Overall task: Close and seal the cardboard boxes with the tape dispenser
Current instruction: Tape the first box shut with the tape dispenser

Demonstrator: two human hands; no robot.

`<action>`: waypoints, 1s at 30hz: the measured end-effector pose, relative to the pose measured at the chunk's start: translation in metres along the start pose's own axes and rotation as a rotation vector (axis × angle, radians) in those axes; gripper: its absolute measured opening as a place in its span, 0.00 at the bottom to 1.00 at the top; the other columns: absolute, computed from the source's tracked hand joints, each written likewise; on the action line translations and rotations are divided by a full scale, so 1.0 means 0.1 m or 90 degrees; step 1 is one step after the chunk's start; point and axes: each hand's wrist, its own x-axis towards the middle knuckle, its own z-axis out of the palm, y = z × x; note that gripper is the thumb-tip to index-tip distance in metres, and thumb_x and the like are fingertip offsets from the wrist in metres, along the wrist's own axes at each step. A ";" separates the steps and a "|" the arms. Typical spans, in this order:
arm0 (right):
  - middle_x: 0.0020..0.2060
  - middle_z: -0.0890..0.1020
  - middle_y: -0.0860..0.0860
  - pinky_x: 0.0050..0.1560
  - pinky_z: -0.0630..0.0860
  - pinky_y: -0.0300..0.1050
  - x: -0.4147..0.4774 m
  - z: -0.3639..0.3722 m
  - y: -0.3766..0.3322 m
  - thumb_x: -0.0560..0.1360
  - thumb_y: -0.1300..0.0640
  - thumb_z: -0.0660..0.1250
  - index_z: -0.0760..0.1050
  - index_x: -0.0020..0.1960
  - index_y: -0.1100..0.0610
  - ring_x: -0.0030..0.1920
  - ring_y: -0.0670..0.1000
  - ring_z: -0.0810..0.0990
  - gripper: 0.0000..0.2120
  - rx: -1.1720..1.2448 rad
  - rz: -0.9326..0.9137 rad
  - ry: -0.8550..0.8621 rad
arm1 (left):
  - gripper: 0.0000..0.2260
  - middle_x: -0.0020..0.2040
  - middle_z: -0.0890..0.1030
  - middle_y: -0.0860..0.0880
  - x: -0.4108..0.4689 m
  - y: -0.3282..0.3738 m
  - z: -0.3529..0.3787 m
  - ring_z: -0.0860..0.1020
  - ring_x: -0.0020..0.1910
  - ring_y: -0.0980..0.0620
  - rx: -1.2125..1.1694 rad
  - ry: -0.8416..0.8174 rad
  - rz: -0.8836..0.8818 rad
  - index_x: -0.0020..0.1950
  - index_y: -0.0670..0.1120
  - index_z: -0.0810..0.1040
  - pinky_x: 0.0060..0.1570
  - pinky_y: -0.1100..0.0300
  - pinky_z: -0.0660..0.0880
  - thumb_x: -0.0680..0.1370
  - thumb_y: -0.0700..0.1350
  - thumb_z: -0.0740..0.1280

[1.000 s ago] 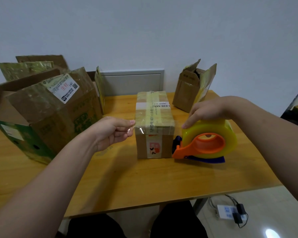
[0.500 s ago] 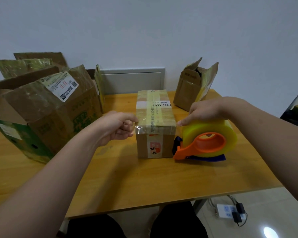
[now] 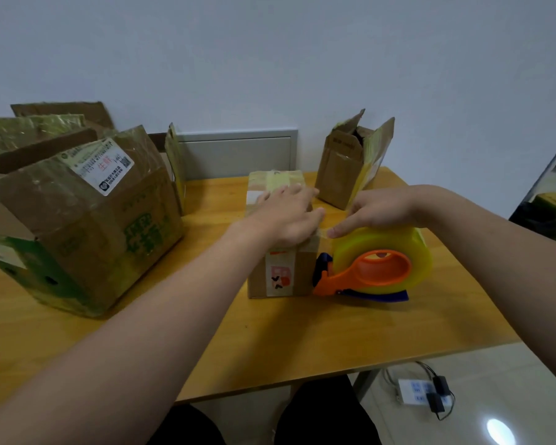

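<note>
- Now you are in the sealing step on the small box (image 3: 280, 277). It stands in the middle of the surface (image 3: 302, 335) with its flaps down.
- Your left hand (image 3: 286, 216) lies flat on top of this box, fingers straight and released. I judge that it presses a clear strip down, though the strip itself is hard to see.
- Your right hand (image 3: 382, 208) lies over the yellow roll of the tape dispenser (image 3: 376, 271), which touches the right side of the box. The index finger (image 3: 337, 232) stretches to the top right edge of the box. Whether the other fingers grasp the roll, I cannot tell.
- The next move probably calls for cutting the tape at the blade. Keep the left hand on the box, because it looks light and may slide. Then rub the loose end down the side.
- The box is brown, with yellowish tape along its top. A white label shows partly under your hand, and a sticker with pink marks is on the front.
- The large box (image 3: 77, 226) on the left and the tall box (image 3: 347, 175) at the back right have their flaps up, so much of the task seems to remain.
</note>
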 end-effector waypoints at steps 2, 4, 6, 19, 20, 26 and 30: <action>0.22 0.72 0.43 0.41 0.68 0.50 -0.03 0.00 0.06 0.71 0.32 0.71 0.75 0.35 0.55 0.29 0.47 0.70 0.25 0.027 -0.001 -0.001 | 0.27 0.85 0.51 0.49 0.09 0.00 0.09 0.48 0.83 0.44 0.065 -0.020 -0.035 0.83 0.60 0.58 0.80 0.38 0.45 0.84 0.66 0.46; 0.30 0.79 0.46 0.44 0.73 0.49 -0.06 -0.01 0.12 0.68 0.31 0.72 0.80 0.41 0.55 0.34 0.48 0.77 0.26 0.075 -0.003 -0.015 | 0.28 0.85 0.46 0.49 0.11 -0.01 0.11 0.44 0.84 0.44 0.081 -0.033 -0.042 0.82 0.64 0.56 0.79 0.37 0.41 0.83 0.68 0.42; 0.46 0.86 0.51 0.56 0.79 0.52 -0.11 -0.03 0.16 0.62 0.28 0.73 0.83 0.54 0.54 0.48 0.52 0.84 0.34 0.134 0.005 -0.035 | 0.29 0.85 0.44 0.49 0.09 -0.03 0.11 0.43 0.84 0.44 0.082 -0.033 -0.041 0.82 0.65 0.56 0.79 0.37 0.40 0.82 0.69 0.41; 0.36 0.85 0.52 0.37 0.78 0.48 -0.32 -0.17 0.44 0.65 0.31 0.69 0.79 0.57 0.50 0.35 0.52 0.83 0.29 0.327 0.070 -0.081 | 0.25 0.85 0.44 0.50 0.11 -0.06 0.14 0.42 0.84 0.46 0.103 -0.031 -0.039 0.79 0.66 0.60 0.79 0.37 0.40 0.83 0.68 0.43; 0.36 0.85 0.52 0.37 0.78 0.48 -0.33 -0.17 0.47 0.65 0.30 0.69 0.78 0.57 0.51 0.36 0.53 0.83 0.31 0.312 0.087 -0.085 | 0.25 0.85 0.44 0.51 0.10 -0.05 0.14 0.42 0.84 0.46 0.101 -0.032 -0.041 0.79 0.66 0.60 0.79 0.37 0.39 0.83 0.68 0.43; 0.50 0.86 0.55 0.51 0.84 0.57 -0.36 -0.11 0.67 0.57 0.28 0.75 0.75 0.62 0.49 0.50 0.57 0.86 0.40 0.274 0.113 -0.024 | 0.26 0.85 0.45 0.51 0.12 -0.05 0.15 0.43 0.84 0.46 0.112 -0.025 -0.046 0.79 0.66 0.60 0.79 0.37 0.40 0.82 0.69 0.43; 0.49 0.87 0.53 0.57 0.81 0.53 -0.35 -0.06 0.73 0.53 0.23 0.75 0.81 0.56 0.51 0.52 0.55 0.86 0.42 0.250 0.076 -0.018 | 0.26 0.85 0.45 0.51 0.11 -0.05 0.15 0.43 0.84 0.47 0.105 -0.023 -0.043 0.80 0.66 0.58 0.80 0.38 0.39 0.83 0.68 0.42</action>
